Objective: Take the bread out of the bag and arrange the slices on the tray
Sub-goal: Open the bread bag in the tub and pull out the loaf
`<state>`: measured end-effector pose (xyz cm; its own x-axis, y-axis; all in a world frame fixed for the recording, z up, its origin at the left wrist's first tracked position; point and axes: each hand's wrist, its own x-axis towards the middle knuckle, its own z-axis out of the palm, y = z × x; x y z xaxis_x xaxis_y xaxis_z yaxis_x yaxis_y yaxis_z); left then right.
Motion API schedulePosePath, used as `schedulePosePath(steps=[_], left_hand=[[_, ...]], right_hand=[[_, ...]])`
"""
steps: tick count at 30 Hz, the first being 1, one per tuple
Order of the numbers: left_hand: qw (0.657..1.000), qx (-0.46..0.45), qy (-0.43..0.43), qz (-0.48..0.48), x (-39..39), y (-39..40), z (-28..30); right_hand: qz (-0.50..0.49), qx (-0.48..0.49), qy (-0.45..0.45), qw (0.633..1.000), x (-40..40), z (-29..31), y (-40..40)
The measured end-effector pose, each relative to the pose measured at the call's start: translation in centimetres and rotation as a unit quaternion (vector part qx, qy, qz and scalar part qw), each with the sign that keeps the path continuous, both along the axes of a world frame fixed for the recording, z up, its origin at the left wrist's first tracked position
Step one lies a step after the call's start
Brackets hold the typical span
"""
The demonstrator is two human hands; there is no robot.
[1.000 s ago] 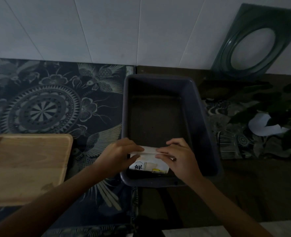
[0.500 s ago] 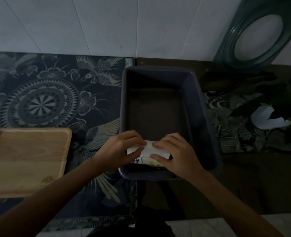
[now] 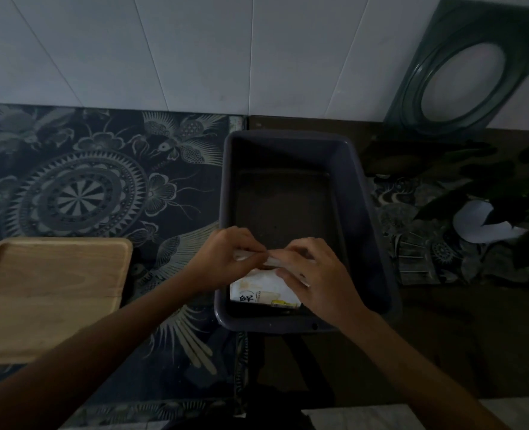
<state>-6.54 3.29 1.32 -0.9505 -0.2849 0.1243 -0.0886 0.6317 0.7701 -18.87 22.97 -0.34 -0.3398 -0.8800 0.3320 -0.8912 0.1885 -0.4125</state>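
Observation:
A white printed bread bag stands at the near end of a dark plastic bin. My left hand and my right hand both pinch the bag's sealed top edge from either side, fingertips almost meeting. The bread inside is hidden by the wrapper and my hands. A bare wooden tray lies on the patterned mat to the left, apart from both hands.
A dark floral mat covers the left of the counter. A green frame with an oval hole leans on the tiled wall at back right. Plant leaves and white paper lie at right.
Both hands have lifted the bag's top edge upward, so the bag now stands taller and more of its printed face shows. The camera view has shifted slightly.

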Motion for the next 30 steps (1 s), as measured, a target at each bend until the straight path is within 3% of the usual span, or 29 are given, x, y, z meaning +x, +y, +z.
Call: schedulePosePath(steps=[9, 22, 30], left_hand=[[0.997, -0.078, 0.01, 0.008, -1.5, -1.5, 0.6], [0.986, -0.144, 0.047, 0.063, -3.4, -3.9, 0.8], [0.985, -0.161, 0.042, 0.053, -3.5, -3.6, 1.0]], right_hand=[[-0.017, -0.009, 0.099, 0.995, 1.7, 0.7, 0.4], [0.079, 0.076, 0.09, 0.99, 4.3, 1.6, 3.9], [0.063, 0.107, 0.08, 0.989, 4.8, 1.9, 4.8]])
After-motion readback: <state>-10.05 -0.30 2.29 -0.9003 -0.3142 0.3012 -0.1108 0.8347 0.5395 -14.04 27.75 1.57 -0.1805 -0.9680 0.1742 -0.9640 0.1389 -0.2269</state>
